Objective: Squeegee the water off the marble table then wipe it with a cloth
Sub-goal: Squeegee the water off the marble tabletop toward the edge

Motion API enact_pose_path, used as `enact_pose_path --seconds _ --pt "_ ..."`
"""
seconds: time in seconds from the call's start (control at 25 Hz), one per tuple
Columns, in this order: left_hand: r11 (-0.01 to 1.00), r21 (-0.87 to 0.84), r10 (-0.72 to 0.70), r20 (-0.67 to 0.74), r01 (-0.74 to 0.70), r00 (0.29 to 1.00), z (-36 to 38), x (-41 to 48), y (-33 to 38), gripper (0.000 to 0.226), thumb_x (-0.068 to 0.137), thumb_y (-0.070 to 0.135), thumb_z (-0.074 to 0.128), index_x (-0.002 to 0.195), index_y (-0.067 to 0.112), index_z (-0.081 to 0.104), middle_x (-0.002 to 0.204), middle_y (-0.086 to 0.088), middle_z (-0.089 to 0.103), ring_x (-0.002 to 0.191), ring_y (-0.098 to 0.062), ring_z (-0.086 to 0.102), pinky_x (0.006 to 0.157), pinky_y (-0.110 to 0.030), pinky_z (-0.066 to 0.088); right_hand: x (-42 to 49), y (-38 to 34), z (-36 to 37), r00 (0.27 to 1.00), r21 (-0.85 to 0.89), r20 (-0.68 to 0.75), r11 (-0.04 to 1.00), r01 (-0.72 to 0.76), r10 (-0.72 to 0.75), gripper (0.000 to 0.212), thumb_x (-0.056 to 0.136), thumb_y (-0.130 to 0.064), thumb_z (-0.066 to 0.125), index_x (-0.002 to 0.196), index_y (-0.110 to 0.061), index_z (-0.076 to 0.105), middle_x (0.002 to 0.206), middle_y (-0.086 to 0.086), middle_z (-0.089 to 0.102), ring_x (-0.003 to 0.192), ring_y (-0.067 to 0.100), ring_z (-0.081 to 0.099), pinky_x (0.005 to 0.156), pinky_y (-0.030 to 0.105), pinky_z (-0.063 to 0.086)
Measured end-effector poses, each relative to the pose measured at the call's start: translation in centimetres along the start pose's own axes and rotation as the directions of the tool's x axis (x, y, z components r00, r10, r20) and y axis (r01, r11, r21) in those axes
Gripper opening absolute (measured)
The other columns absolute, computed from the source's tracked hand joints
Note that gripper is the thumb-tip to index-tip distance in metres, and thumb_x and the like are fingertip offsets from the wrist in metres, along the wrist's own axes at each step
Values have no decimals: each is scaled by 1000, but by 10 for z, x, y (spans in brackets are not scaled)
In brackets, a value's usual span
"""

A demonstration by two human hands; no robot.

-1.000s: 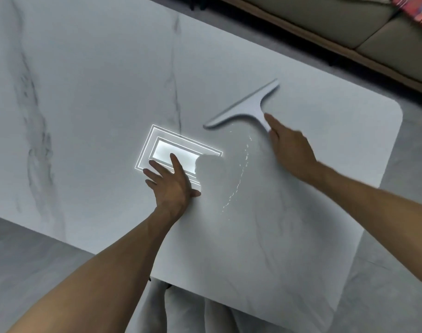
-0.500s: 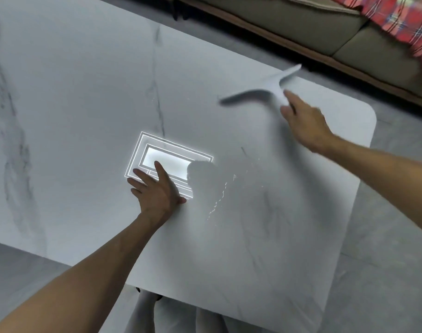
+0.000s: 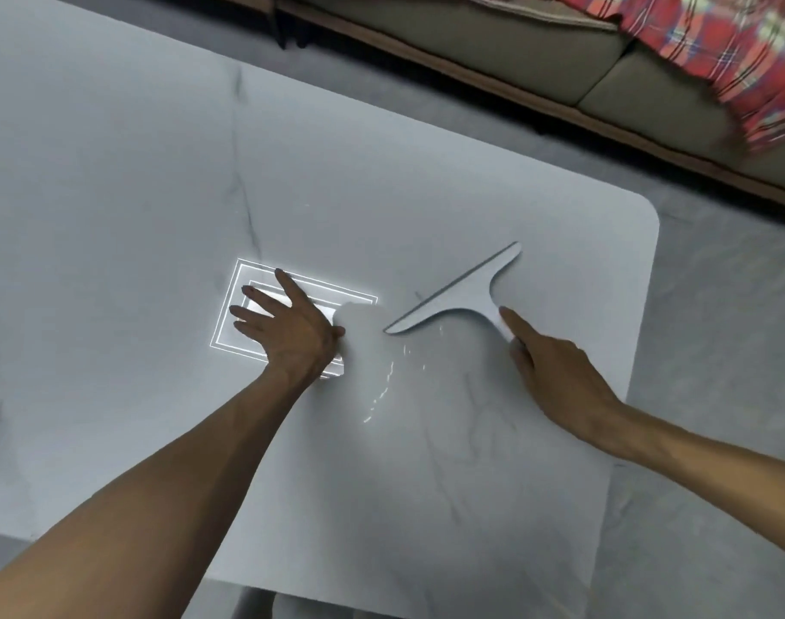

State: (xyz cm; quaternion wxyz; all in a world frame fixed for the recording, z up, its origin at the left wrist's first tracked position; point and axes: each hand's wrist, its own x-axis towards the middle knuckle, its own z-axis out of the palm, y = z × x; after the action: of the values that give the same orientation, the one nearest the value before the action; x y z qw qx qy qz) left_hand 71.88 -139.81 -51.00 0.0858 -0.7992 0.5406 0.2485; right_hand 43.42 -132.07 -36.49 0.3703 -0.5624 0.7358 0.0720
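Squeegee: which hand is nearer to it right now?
Right. The right hand grips the squeegee by its handle, forefinger laid along it. The left hand lies flat on the table, off to the left of the blade's tip, not touching it.

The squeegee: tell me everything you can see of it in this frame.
The squeegee is a pale grey T-shaped tool, smooth and probably plastic, with a long straight blade and a short handle. It lies low on the marble table, blade running diagonally from lower left to upper right, near the table's right edge. The right hand grips the handle's end, forefinger stretched along it. Glinting streaks of water lie just below the blade. Whether the blade touches the surface is unclear.
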Motion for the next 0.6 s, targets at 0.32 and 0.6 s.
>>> enact_pose_path --seconds 0.32,0.6 --pt "994 2 -106 90 106 990 -11 18 3 154 43 71 79 149 9 -12 146 -48 1 128 -73 11 103 -69 25 171 -142 -58 964 170 -265 982 77 -30 52 98 -18 30 148 -34 27 121 16 58 108 38 53 86 38 42" --pt "997 40 -61 48 59 997 -1 21 -1 156 38 70 80 148 6 -9 143 -51 8 124 -75 16 99 -71 29 193 -172 -20 959 -23 -197 979 204 -204 56 95 -15 34 146 -37 28 115 17 62 103 39 56 81 39 42"
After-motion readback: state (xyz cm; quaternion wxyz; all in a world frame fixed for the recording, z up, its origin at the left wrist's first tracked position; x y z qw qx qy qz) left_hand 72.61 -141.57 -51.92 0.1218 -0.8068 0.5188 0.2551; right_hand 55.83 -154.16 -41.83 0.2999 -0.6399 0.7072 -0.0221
